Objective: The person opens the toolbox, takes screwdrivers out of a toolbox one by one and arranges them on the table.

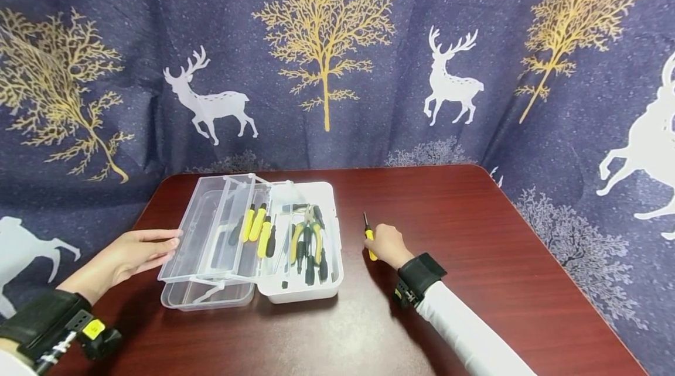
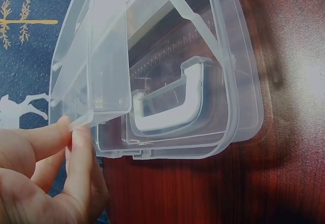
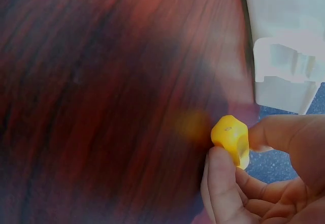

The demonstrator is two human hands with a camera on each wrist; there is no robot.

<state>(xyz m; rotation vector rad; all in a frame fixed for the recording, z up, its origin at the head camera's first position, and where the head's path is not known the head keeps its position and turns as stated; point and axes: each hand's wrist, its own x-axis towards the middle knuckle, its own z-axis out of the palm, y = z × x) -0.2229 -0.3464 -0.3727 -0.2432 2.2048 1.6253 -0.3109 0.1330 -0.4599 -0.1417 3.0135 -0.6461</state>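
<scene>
At the left of the table, my left hand (image 1: 132,254) pinches the outer edge of a clear plastic tray (image 2: 109,76) between thumb and fingers. This tray is part of an opened toolbox (image 1: 340,247) with a white base. To the right of the box, my right hand (image 1: 389,244) grips a screwdriver (image 1: 371,238) by its yellow handle, its dark shaft pointing away from me. In the right wrist view, the yellow handle end (image 3: 229,131) shows between thumb and fingers. Pliers (image 1: 318,241) with yellow-and-black handles lie in the base among several dark-handled tools.
Several yellow-handled tools (image 1: 257,222) lie beside the clear tray. Under the raised tray, the clear lid (image 2: 246,76) with a white carrying handle (image 2: 190,99) lies folded out on the dark red table (image 1: 448,212). A deer-patterned cloth (image 1: 369,142) hangs behind the table.
</scene>
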